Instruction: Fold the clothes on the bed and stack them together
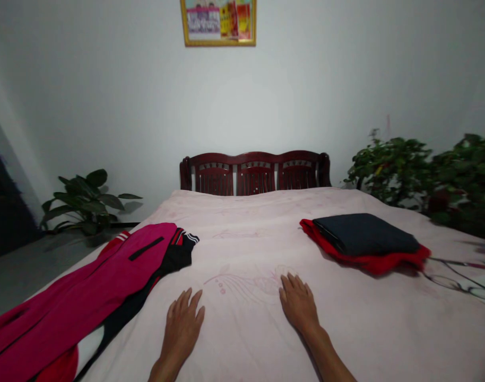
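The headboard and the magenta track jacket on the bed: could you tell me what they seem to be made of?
The headboard looks like wood with a dark red stain and glossy varnish, judging by its slats and shiny top rail. The magenta track jacket seems a smooth synthetic knit, from its faint sheen and soft folds, though the exact fibre cannot be told.

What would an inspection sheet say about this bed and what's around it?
Surface: pale pink bedspread
Job's things: magenta-and-black jacket beside the left hand; dark folded cloth on red fabric, ahead of the right hand
Clutter: nothing seen
Hands: both bare, lying open on the bedspread, holding nothing
Cables: nothing seen
Surroundings: dark red wooden headboard, leafy plant, bushy plants, framed picture
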A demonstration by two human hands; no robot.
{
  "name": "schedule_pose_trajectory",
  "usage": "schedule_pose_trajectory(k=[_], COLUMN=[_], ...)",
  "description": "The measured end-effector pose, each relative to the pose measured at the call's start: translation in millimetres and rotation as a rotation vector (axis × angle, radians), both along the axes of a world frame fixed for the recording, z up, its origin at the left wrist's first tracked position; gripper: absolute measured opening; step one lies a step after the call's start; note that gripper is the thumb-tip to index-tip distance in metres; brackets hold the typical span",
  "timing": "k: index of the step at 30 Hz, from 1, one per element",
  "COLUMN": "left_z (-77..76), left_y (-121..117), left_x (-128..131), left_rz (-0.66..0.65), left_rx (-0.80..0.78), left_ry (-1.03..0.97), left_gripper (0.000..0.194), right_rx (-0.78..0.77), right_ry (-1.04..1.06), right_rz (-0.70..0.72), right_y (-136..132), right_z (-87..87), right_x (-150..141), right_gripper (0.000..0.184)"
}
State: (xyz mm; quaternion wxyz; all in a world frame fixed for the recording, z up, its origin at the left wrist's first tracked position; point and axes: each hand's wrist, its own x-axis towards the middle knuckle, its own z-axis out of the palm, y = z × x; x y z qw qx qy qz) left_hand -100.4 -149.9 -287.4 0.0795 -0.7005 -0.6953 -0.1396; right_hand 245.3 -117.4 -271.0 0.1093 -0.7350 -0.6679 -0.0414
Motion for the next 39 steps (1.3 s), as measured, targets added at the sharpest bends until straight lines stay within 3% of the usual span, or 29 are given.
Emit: schedule_pose_trajectory(k=[17,30,39], left_z=[9.8,-3.0,-2.6], left_y=[-0.9,0.4,-0.9], left_x=[-8.0,-15.3,-15.3], left_rz=[-0.005,-0.091,-0.091], left_rx=[-0.155,-0.056,-0.058], left_ry=[-0.070,-0.132,-0.139], left_gripper=[0.049,0.046,0.046], right_rx=[0.031,0.026,0.002], right_ry=[0.136,0.143,0.124], right_rz=[0.035,0.044,0.033], right_y=[1.5,1.1,0.8], right_z=[-6.4,-6.0,-3.7], right_x=[12.3,12.6,10.6], right_gripper=[0.049,0.049,0.049])
